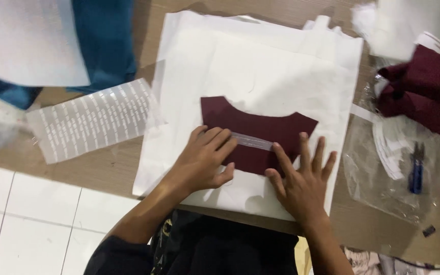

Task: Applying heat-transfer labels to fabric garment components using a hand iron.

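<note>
Brown table [128, 168] carries a white cloth [281, 71] with a maroon fabric piece [253, 127] near its centre. Left hand [204, 160], fingers together, presses one end of a clear strip [251, 140]; right hand [301, 178], fingers spread, presses the other end flat.

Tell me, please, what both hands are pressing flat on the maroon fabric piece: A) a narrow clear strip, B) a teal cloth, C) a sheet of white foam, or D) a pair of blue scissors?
A: the left hand and right hand each press an end of a narrow clear strip lying across the maroon fabric piece on the white cloth.
</note>
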